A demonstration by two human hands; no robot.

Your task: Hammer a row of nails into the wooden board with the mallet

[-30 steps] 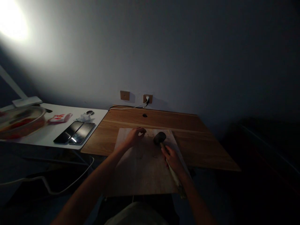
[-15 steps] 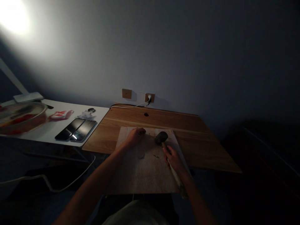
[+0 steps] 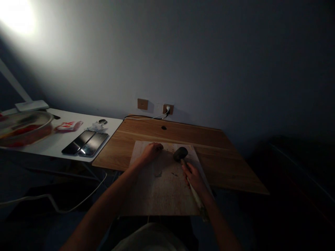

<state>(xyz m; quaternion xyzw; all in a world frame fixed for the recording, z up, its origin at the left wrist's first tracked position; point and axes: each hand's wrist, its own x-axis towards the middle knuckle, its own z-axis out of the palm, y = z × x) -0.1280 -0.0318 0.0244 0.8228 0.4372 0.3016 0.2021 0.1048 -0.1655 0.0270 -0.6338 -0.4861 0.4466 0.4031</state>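
A pale wooden board (image 3: pixel 162 190) lies on a brown wooden desk (image 3: pixel 222 164), overhanging its front edge. My right hand (image 3: pixel 193 177) is closed round the handle of a black-headed mallet (image 3: pixel 180 153), whose head rests on the board's far part. My left hand (image 3: pixel 151 151) sits at the board's far edge, fingers pinched together on something too small to make out, next to a few tiny nails standing in the board. A small loose nail (image 3: pixel 174 173) lies on the board between my hands.
A white side table (image 3: pixel 60 146) on the left carries two dark phones (image 3: pixel 86 143), a red-and-white packet (image 3: pixel 68 125) and a shallow bowl (image 3: pixel 24 130). A white cable runs from a wall socket (image 3: pixel 168 109) along the desk's back. The room is dim; a lamp glows at top left.
Both hands and the mallet have stayed almost where they were. The view has shifted slightly.
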